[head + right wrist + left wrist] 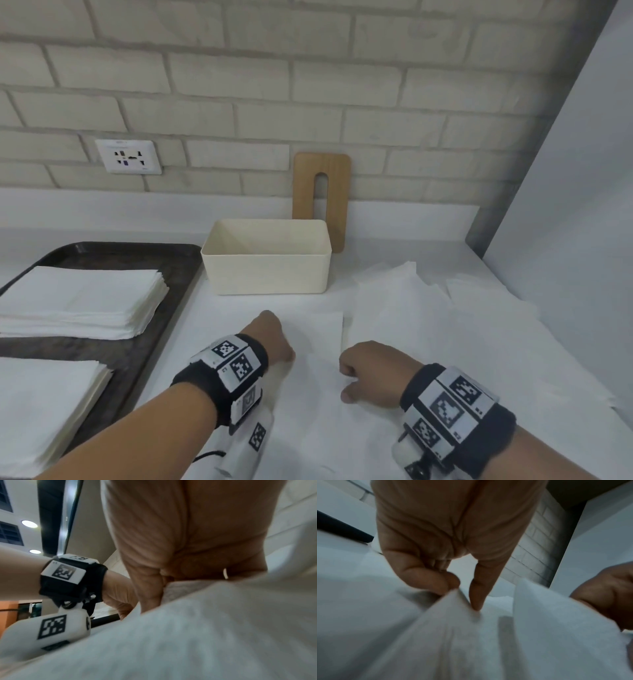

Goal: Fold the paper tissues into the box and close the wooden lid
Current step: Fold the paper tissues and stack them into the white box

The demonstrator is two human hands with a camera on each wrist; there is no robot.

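Observation:
A white paper tissue [317,346] lies on the counter in front of an empty cream box [267,258]. My left hand [274,339] pinches the tissue's left edge between thumb and fingers [447,582], lifting a fold [453,615]. My right hand [363,368] grips the tissue's right edge with curled fingers [149,588]; the tissue [205,628] fills that view. The wooden lid [322,198], with a long slot, leans upright against the brick wall behind the box.
A dark tray [161,284] at the left holds two stacks of folded tissues [82,301]. More loose tissues [428,308] spread over the counter to the right. A wall socket [129,157] is at the back left, a white side panel [565,205] at the right.

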